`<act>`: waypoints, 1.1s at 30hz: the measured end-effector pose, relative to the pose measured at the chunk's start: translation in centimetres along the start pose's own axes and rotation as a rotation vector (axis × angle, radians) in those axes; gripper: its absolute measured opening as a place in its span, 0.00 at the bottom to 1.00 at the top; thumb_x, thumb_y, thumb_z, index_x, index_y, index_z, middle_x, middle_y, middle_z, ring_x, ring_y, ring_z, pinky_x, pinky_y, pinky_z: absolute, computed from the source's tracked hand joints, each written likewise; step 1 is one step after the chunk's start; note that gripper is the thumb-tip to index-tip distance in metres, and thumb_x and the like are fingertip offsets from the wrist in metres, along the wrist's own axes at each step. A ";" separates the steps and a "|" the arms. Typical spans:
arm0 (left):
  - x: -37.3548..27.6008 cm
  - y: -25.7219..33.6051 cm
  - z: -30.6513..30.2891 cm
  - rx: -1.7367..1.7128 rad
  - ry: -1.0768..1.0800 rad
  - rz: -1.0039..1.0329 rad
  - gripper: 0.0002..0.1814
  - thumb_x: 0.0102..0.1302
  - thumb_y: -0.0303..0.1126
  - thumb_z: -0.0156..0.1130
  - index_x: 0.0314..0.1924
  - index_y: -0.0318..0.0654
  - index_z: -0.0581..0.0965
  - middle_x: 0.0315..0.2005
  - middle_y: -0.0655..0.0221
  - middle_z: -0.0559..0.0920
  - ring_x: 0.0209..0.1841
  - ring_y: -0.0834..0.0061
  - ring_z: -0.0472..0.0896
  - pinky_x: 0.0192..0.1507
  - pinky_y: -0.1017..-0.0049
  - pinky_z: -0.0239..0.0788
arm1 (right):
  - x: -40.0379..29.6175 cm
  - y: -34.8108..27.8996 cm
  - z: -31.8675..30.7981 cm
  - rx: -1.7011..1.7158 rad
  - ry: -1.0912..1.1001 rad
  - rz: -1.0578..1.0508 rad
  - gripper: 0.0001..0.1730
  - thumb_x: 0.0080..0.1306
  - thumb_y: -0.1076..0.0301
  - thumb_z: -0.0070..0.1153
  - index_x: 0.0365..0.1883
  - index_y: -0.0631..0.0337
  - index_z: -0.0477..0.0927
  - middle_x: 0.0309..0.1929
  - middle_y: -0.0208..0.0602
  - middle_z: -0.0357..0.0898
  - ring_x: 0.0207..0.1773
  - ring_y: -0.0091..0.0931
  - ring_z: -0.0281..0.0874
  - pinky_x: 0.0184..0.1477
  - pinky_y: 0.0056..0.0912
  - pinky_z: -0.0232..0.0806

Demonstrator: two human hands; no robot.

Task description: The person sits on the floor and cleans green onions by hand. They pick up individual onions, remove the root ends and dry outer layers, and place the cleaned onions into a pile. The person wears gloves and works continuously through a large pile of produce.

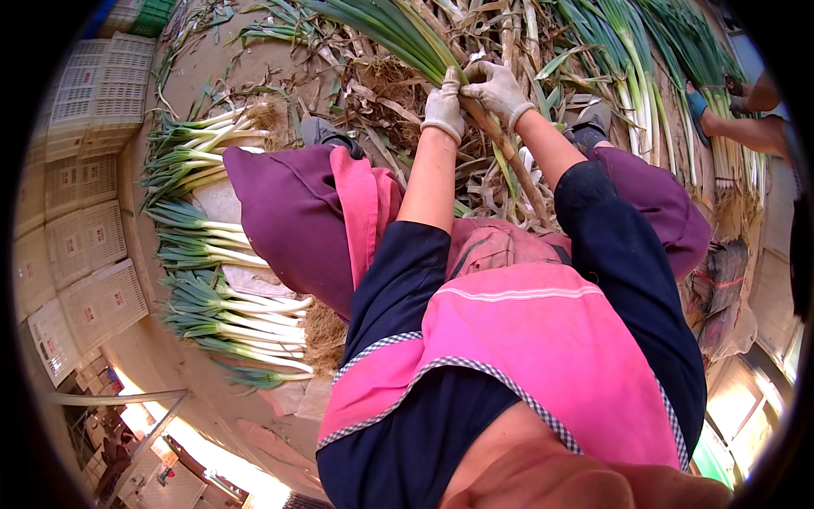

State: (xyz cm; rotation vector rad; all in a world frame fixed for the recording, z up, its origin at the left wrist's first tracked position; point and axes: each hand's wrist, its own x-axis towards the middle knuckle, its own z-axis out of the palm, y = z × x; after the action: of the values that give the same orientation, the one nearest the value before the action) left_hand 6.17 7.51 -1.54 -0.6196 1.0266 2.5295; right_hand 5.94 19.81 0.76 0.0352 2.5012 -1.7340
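Observation:
Both my hands wear pale knitted work gloves and meet on one long leek or large green onion (407, 38). My left hand (444, 107) grips it where the green leaves begin. Close beside it, my right hand (499, 90) pinches the same stalk, with fingers near its brownish outer layers. The dry, dirty lower stalk (509, 153) slants down towards my lap. Green leaves fan out to the upper left. Beneath my hands lies a heap of dry peeled leaves (388, 105) and roots.
Cleaned onions (261, 318) lie in rows on the left. Stacked plastic crates (102, 89) line the left wall. More long onions (636, 83) lie at the upper right, near another person's arms (744, 130). My shoes (324, 133) flank the heap. A wrapped bundle (725, 280) lies at the right.

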 end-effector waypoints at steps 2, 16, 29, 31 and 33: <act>1.3 -1.8 -1.5 -0.075 -0.009 -0.046 0.19 0.63 0.44 0.61 0.47 0.38 0.75 0.37 0.64 0.80 0.35 0.67 0.79 0.36 0.66 0.76 | -0.9 0.0 0.2 -0.046 0.034 -0.002 0.16 0.47 0.69 0.66 0.35 0.63 0.80 0.28 0.32 0.80 0.33 0.23 0.75 0.39 0.26 0.67; 0.3 -2.6 -2.7 0.145 0.406 -0.040 0.28 0.56 0.46 0.68 0.48 0.34 0.71 0.36 0.63 0.76 0.33 0.67 0.75 0.37 0.64 0.71 | -18.6 1.4 -9.4 -0.763 -0.259 0.476 0.16 0.45 0.61 0.57 0.33 0.55 0.81 0.35 0.41 0.81 0.43 0.37 0.77 0.47 0.38 0.66; 2.0 1.9 -2.5 -0.065 0.324 0.054 0.15 0.60 0.41 0.64 0.43 0.44 0.75 0.35 0.68 0.76 0.37 0.65 0.74 0.46 0.50 0.67 | -19.3 -5.8 -9.9 -0.426 -0.374 0.443 0.30 0.57 0.39 0.51 0.49 0.52 0.77 0.42 0.43 0.80 0.47 0.41 0.77 0.47 0.39 0.67; 1.2 2.7 -0.9 -0.137 0.282 0.031 0.18 0.57 0.42 0.67 0.42 0.39 0.75 0.30 0.68 0.74 0.32 0.68 0.73 0.38 0.59 0.70 | -17.7 -3.8 -9.5 -0.633 -0.076 0.177 0.30 0.57 0.41 0.52 0.50 0.52 0.75 0.39 0.44 0.80 0.46 0.41 0.77 0.46 0.40 0.67; 0.3 3.4 0.3 -0.257 0.234 0.098 0.19 0.57 0.43 0.67 0.42 0.40 0.74 0.30 0.68 0.74 0.30 0.69 0.73 0.35 0.62 0.71 | -16.1 -1.7 -8.9 -0.649 -0.273 0.305 0.26 0.58 0.46 0.54 0.48 0.55 0.74 0.38 0.48 0.79 0.44 0.42 0.77 0.44 0.43 0.67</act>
State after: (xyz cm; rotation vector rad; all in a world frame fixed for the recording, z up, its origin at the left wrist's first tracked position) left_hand 4.28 5.52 0.43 -0.9797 0.8265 2.7489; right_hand 21.29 28.11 6.91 0.1140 2.5498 -0.7156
